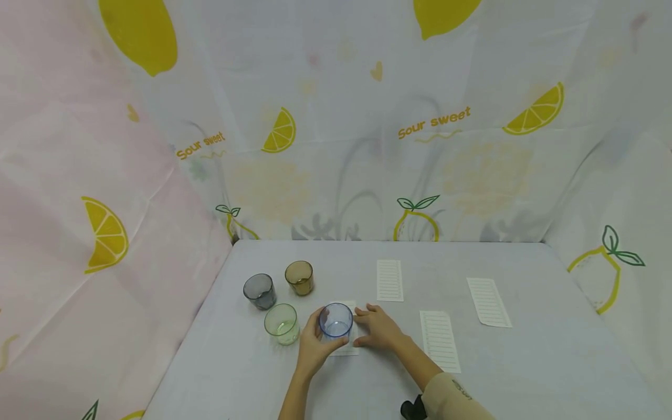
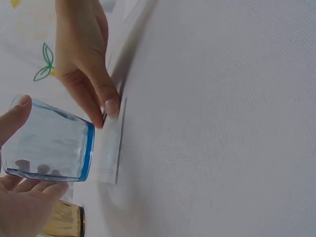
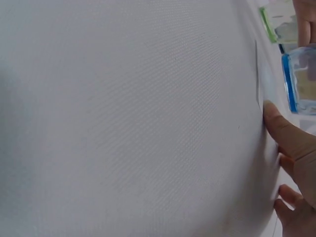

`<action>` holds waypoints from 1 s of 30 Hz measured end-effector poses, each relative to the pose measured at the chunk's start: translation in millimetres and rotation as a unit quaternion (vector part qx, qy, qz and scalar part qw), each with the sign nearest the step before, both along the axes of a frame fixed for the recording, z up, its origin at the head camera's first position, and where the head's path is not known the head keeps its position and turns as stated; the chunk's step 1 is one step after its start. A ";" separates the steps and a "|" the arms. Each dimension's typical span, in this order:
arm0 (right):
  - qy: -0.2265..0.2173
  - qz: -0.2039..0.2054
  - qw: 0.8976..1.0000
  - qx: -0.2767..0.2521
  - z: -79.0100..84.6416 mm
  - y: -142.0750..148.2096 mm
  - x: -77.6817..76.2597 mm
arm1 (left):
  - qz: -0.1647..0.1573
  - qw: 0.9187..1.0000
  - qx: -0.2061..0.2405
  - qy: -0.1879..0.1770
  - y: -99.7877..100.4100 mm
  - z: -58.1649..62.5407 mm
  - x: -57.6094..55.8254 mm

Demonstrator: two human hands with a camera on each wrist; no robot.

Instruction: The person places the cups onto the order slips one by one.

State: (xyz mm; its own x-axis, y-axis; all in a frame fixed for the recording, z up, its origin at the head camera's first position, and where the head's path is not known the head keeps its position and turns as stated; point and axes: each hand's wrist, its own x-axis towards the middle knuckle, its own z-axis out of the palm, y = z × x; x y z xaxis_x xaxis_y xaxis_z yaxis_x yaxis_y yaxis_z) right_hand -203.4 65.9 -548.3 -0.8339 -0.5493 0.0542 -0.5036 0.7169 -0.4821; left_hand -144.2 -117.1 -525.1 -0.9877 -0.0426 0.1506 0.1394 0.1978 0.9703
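Observation:
In the head view my left hand [image 1: 314,349] grips a clear blue glass [image 1: 336,322] from its left side, thumb in front. The left wrist view shows the glass's thick blue base [image 2: 88,152] raised off the table. Beneath it lies a lined paper strip [image 1: 350,350], partly hidden by glass and hand. On the strip's right side rests my right hand [image 1: 379,328], its thumb [image 3: 282,129] touching the paper's edge and its fingers spread. A green glass [image 1: 282,324] stands just left of my left hand.
A grey glass [image 1: 259,291] and a brown glass [image 1: 300,278] stand farther back on the left. Three more lined strips lie to the right: one at the back [image 1: 390,281], one nearer [image 1: 440,341], one far right [image 1: 489,303]. A black object [image 1: 413,408] shows by the right sleeve.

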 end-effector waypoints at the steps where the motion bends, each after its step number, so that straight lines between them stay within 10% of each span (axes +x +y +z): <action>1: 0.000 -0.001 1.000 -0.003 -0.8 0.1 -0.2 | 0.003 1.000 0.002 -0.002 0.6 -1.3 -0.8; 17: 0.005 -0.005 0.999 -0.039 -6.8 2.5 -0.6 | 0.020 1.000 0.012 0.015 9.7 -19.0 -11.1; 30: 0.006 -0.009 0.999 -0.046 -7.9 2.4 -0.7 | 0.002 1.000 0.031 0.003 21.0 13.3 -2.1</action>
State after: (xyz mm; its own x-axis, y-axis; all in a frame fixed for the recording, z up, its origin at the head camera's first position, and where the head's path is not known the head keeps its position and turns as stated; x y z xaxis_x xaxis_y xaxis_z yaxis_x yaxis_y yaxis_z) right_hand -204.2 68.3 -556.2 -0.8429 -0.5259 0.1134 -0.4964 0.6789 -0.5410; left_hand -146.3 -96.1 -511.8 -0.9865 -0.0561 0.1537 0.1449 0.1376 0.9798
